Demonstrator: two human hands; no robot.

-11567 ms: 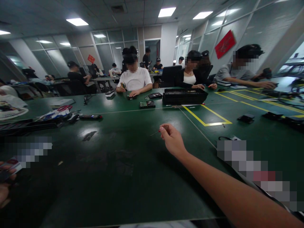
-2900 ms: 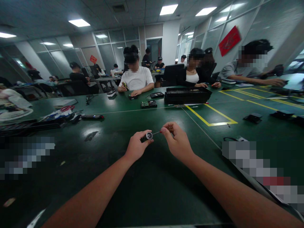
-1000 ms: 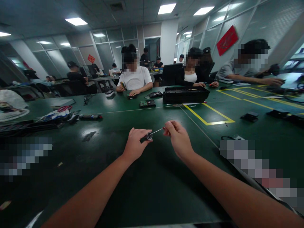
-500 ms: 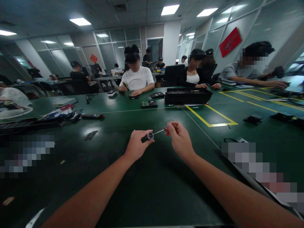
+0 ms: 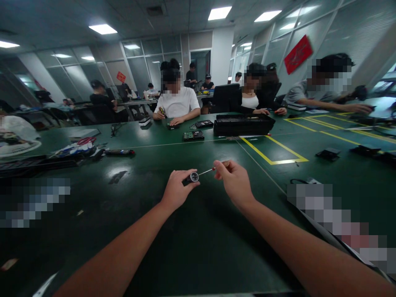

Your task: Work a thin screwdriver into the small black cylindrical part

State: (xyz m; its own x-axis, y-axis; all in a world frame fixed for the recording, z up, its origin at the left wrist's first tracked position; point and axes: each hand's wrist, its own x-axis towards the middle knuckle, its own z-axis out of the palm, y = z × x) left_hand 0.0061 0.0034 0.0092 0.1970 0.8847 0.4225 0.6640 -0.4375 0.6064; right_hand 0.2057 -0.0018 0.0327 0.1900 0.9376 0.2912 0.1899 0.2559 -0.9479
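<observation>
My left hand [image 5: 177, 189] is closed round a small black cylinder [image 5: 194, 177] with a pale ring at its end, gripped between thumb and fingers. That ringed end faces right. In my right hand [image 5: 232, 178] is a screwdriver [image 5: 206, 171] with a thin metal shaft; its handle is mostly hidden by the fingers, with a bit of red showing. The shaft points left and its tip meets the cylinder's open end. How deep the tip sits inside I cannot tell. Both hands are held above the green table [image 5: 185, 247].
A long black housing [image 5: 243, 125] and a circuit-board drive [image 5: 193, 135] lie ahead. To the left are a dark pen-like tool [image 5: 120, 152] and a pile of cables [image 5: 78, 147]. Black parts [image 5: 328, 154] sit at right. Several people work around the table.
Both hands stay almost in place. The cylinder has turned slightly, showing more of its black side, and my right fingers have shifted a little on the screwdriver handle.
</observation>
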